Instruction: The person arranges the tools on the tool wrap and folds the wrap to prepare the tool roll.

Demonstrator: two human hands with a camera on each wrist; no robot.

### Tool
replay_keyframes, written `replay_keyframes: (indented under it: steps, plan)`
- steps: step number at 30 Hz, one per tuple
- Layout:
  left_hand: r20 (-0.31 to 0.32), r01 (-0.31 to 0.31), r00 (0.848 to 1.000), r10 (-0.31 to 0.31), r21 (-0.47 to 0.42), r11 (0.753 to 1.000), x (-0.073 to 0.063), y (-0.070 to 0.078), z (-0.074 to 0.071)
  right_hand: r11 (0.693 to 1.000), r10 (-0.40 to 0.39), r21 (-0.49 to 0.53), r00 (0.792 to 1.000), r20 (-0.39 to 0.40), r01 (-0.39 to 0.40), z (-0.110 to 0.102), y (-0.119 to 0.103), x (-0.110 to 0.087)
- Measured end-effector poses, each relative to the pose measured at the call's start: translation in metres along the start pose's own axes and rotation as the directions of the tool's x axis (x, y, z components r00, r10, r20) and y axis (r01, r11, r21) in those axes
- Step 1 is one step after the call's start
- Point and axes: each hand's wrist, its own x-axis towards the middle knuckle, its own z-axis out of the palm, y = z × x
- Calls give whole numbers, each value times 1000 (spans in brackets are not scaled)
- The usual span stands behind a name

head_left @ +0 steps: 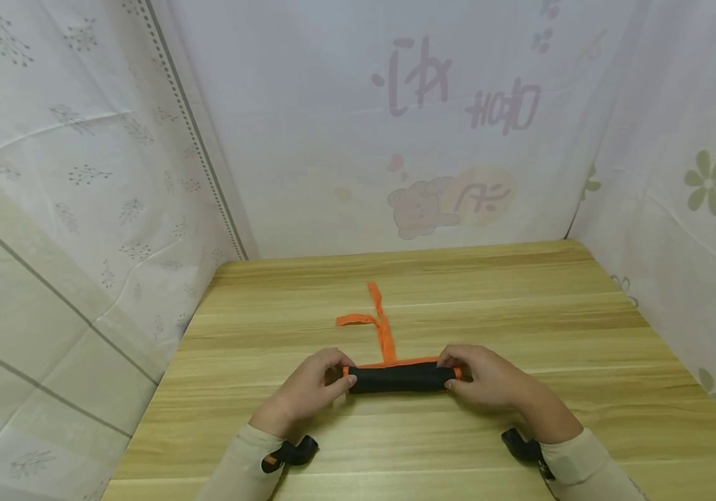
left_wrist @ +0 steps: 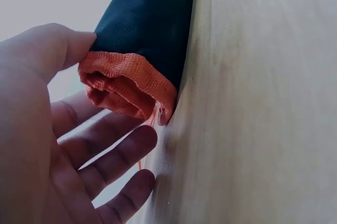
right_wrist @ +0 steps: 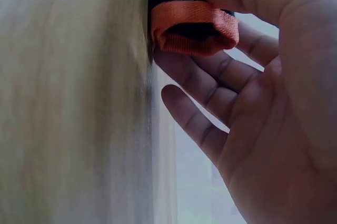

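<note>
A black fabric roll with orange edging (head_left: 398, 379) lies across the wooden table in front of me. Two orange ties (head_left: 385, 337) run away from its far side and fork apart on the tabletop. My left hand (head_left: 309, 388) pinches the roll's left end between thumb and fingers. At the right end, my right hand (head_left: 488, 379) grips it the same way. Layers of orange trim (left_wrist: 124, 84) show at the rolled end in the left wrist view. The right wrist view shows an orange-bound opening (right_wrist: 195, 29), with the thumb on the black cloth.
The wood-grain table (head_left: 458, 299) reaches back to a pale printed curtain (head_left: 332, 139). More patterned curtains (head_left: 82, 174) hang along the left and right sides. A black wrist mount (head_left: 298, 452) sits on each forearm.
</note>
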Motion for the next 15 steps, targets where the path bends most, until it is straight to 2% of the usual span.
replay_keyframes:
  steps: [4,9,12,15]
  plan:
    - [0,-3,1000,3,-33,999,0,-1,0,996,16,82,999,39,-20,-1,1,0]
    - [42,-17,999,20,-76,997,0,-4,1,986,22,165,995,95,-37,-4,1,-1]
    - [37,-64,997,66,-59,996,-1,-5,2,990,-3,142,995,96,-11,-5,1,0]
    - [1,-104,995,104,-35,994,-1,-6,3,996,-7,92,996,92,-1,-6,1,1]
